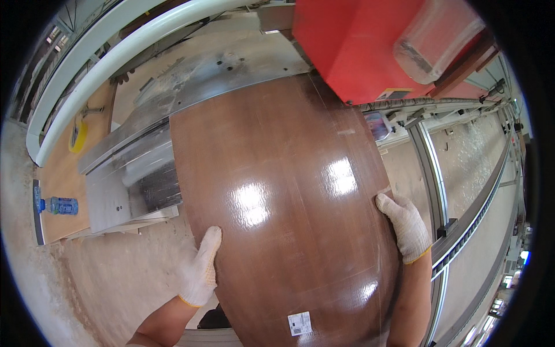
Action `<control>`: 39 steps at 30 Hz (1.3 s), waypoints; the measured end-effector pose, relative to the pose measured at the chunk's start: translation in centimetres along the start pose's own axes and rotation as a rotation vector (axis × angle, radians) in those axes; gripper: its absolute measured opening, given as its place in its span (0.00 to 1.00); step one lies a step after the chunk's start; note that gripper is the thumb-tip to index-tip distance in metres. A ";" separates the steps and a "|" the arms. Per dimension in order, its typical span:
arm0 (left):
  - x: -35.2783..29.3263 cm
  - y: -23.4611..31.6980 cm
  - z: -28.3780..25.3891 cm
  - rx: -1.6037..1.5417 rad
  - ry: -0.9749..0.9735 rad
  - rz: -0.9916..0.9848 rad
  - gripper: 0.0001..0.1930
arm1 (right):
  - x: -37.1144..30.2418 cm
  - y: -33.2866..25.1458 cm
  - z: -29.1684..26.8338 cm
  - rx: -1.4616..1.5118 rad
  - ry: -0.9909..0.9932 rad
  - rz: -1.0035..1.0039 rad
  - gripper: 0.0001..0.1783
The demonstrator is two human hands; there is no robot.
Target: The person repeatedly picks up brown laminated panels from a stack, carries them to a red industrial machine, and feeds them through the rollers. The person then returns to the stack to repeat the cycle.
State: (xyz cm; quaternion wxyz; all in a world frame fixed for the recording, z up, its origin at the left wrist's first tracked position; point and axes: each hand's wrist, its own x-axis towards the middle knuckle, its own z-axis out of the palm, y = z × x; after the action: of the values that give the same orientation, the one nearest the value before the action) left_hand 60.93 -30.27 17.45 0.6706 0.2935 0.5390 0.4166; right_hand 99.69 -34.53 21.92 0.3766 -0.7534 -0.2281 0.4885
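Observation:
A large glossy brown wood-grain panel point(289, 243) fills the middle of the head view, its far end lying on a metal machine table point(225, 75). My left hand point(202, 269), in a white knit glove, grips the panel's left edge with the thumb along the rim; its other fingers are hidden below. On the opposite edge my right hand point(406, 226), gloved the same way, holds the panel with its thumb on top and the fingers underneath out of sight. Near the panel's front end sits a white printed label point(299, 324).
A red machine housing point(352, 46) overhangs the panel's far right corner. White curved guard rails point(121, 63) arch at the far left. A wooden board point(63, 179) there carries a water bottle point(60, 206) and a yellow tape roll point(78, 136). Metal rails point(433, 173) run along the right.

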 end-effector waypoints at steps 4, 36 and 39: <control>0.0 -0.4 5.1 0.203 0.033 -0.011 0.26 | 1.4 -0.7 -4.6 -0.060 0.011 0.007 0.32; 4.9 -11.0 43.1 0.017 -0.051 0.182 0.16 | 18.9 -1.4 -40.1 -0.308 0.158 -0.147 0.35; 5.6 -12.3 46.3 0.027 -0.065 0.180 0.17 | 20.0 -1.2 -43.1 -0.311 0.243 -0.200 0.36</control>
State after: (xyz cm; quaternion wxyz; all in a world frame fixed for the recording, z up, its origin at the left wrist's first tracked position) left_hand 109.14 -28.74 15.86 0.6437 0.3631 0.4940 0.4580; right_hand 147.27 -34.41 21.89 0.3273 -0.8293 -0.3273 0.3132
